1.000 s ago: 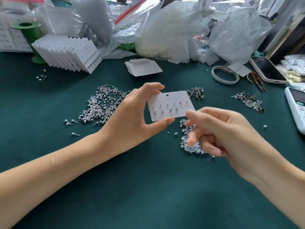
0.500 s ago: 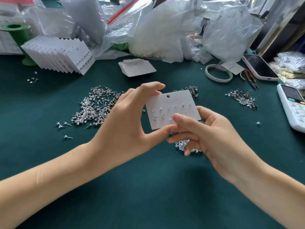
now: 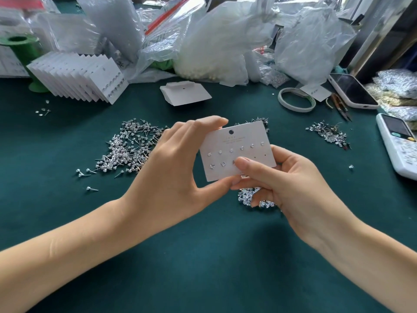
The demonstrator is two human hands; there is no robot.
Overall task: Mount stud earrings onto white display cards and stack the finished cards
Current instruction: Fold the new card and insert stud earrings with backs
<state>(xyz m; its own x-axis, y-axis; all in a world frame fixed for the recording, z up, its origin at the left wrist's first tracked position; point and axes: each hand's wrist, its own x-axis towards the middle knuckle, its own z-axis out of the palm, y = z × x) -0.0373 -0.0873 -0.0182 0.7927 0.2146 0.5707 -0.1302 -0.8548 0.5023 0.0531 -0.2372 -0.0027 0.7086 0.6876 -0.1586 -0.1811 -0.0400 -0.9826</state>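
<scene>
**Card held over green surface, studs partly mounted**

Green surface (image 3: 203, 256); fanned stack of finished cards (image 3: 79, 77) far left; loose stud pile (image 3: 130, 147) left of centre; left hand (image 3: 176, 175), grip pinching display card (image 3: 234, 152) at top and bottom edges; right hand (image 3: 288, 184), thumb pressing card's lower row, fingers curled behind.

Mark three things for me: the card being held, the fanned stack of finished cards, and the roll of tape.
card being held (image 3: 239, 141), head view, bare upper face below the hang hole.
stack of finished cards (image 3: 99, 75), head view, face of the frontmost card.
roll of tape (image 3: 284, 102), head view, left rim of the ring.
</scene>
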